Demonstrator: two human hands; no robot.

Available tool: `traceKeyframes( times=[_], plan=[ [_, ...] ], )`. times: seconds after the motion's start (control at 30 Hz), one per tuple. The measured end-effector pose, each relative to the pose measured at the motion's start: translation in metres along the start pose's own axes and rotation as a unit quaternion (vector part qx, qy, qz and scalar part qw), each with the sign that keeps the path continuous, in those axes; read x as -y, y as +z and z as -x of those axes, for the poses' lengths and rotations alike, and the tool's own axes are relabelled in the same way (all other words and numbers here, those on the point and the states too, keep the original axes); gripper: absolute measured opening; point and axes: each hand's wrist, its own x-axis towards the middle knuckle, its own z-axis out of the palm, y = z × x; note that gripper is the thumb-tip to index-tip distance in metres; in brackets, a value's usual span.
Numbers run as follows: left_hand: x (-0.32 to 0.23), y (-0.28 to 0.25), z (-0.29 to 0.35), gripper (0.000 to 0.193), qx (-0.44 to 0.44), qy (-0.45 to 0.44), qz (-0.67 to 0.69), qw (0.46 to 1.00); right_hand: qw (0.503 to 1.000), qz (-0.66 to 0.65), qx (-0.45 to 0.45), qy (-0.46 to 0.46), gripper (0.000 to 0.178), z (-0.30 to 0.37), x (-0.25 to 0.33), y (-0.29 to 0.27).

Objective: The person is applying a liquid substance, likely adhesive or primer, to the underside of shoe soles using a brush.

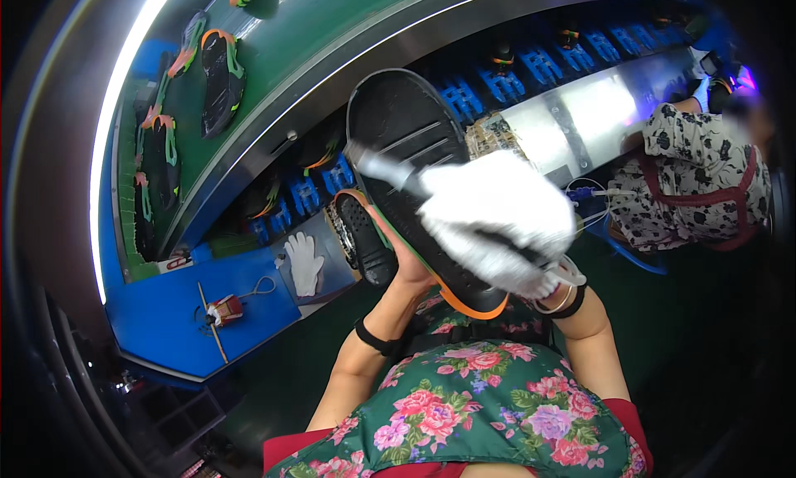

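Note:
A large black shoe sole (406,117) with grooves and an orange heel edge is held up, tilted, in front of my chest. My left hand (410,266), bare, is closed round its left side from beneath, and most of its fingers are hidden behind it. Over the sole is my right hand (497,217) in a white glove, smeared by motion. It is closed on a small brush (394,169), whose blurred pale tip lies over the sole's left edge. Just left of the sole is a smaller black shoe (365,242) with an orange rim.
A green conveyor (274,72) carries several black, orange and green shoes. Blue racks (506,84) line the channel below it. On the blue table (166,312) lie a red spool-like item (225,310) and a stick; a white glove (304,264) rests nearby. A co-worker (696,179) sits at right.

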Motion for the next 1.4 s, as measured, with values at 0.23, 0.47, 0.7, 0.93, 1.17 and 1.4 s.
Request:
traceKeyframes(
  times=[0.23,0.47,0.7,0.93,1.17,1.4],
  plan=[
    [0.000,-0.023,0.003,0.100,-0.043,0.009,-0.140,0.989,1.000,0.018,-0.015,0.002,0.038,-0.004,0.016,-0.003],
    [-0.001,-0.043,-0.002,0.104,-0.023,-0.043,-0.117,0.992,0.985,-0.056,-0.161,0.016,0.031,-0.007,0.009,0.018],
    [-0.005,-0.048,-0.002,0.108,-0.010,-0.072,-0.126,0.989,0.978,-0.177,-0.086,0.064,0.034,0.015,0.008,0.008],
    [-0.007,-0.060,0.004,0.113,-0.005,-0.077,-0.143,0.987,0.996,-0.080,-0.027,0.017,0.033,0.027,0.010,0.006],
    [-0.020,-0.057,-0.003,0.119,-0.005,-0.067,-0.104,0.992,0.999,-0.020,0.033,-0.019,0.033,0.035,0.012,0.007],
    [-0.028,-0.008,-0.024,0.125,0.078,-0.067,0.014,0.995,0.991,-0.105,-0.017,0.077,0.031,0.046,0.008,0.006]
  ],
)
